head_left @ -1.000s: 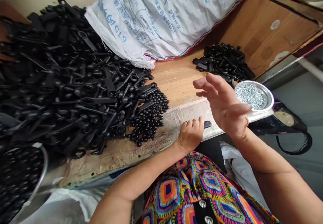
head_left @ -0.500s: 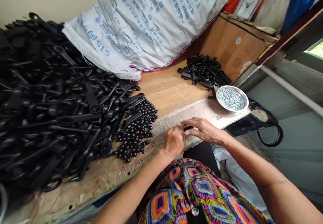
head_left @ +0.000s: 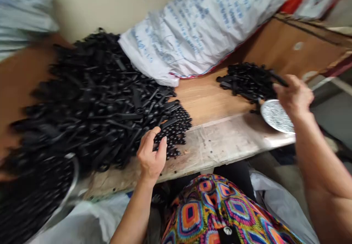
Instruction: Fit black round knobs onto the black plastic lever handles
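Observation:
My left hand (head_left: 150, 153) rests at the near edge of a patch of small black beads (head_left: 176, 130), fingers curled and pinched among them; what it grips is too small to make out. A big heap of long black plastic parts (head_left: 93, 101) lies just left of it. My right hand (head_left: 293, 95) is raised at the far right over a round metal dish of small silver screws (head_left: 275, 117), fingers closed on a black plastic part that sticks out toward a smaller pile of black parts (head_left: 247, 80). The picture is blurred by motion.
A large white printed sack (head_left: 200, 27) leans against the back of the wooden bench (head_left: 209, 101). A taped pale strip (head_left: 220, 141) runs along the bench's front edge. A metal bowl of black pieces (head_left: 33, 196) sits at the lower left. My patterned clothing fills the bottom.
Both hands left the bench's front edge, where they met over a small black piece. My left hand went left to the beads; my right went right, above the screw dish. The view swung left.

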Motion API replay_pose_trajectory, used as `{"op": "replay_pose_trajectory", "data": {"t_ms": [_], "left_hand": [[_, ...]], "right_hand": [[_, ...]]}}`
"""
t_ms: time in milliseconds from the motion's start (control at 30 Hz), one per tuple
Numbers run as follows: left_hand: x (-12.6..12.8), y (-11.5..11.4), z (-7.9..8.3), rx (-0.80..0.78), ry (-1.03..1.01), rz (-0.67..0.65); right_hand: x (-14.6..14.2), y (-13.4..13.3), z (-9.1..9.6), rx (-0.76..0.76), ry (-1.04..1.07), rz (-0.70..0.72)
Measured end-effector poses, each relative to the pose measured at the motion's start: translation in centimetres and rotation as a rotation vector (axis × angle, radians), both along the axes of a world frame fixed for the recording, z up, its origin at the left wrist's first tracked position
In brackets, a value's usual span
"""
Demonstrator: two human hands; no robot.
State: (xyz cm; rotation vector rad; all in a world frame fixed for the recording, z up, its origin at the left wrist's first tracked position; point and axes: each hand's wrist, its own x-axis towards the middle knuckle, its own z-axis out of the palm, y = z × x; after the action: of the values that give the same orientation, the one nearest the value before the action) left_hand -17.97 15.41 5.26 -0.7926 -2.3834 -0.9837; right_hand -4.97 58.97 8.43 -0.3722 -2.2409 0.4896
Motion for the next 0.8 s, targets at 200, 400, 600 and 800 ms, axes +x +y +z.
{"op": "replay_pose_trajectory", "data": {"t_ms": [200,400,600,800], "left_hand": [[-2.4,-10.6,-1.0,0.104,-0.077,0.48],[-2.2,-16.3,-1.7,-0.056,-0.237,0.741],[-0.9,-14.1,-2.0,-0.281,-0.197,0.558],[-2.7,-9.9,-1.3,-0.447,-0.136,0.463]], "right_hand": [[-3.2,-11.9,-3.8,0.139,-0.194,0.301],[-4.9,-27.2,-7.2,0.242,-0.556,0.839],[-6.3,-29.8,-8.1,0.432,-0.594,0.664],[-7.1,-30.6,-7.8,0.479,-0.619,0.635]]}}
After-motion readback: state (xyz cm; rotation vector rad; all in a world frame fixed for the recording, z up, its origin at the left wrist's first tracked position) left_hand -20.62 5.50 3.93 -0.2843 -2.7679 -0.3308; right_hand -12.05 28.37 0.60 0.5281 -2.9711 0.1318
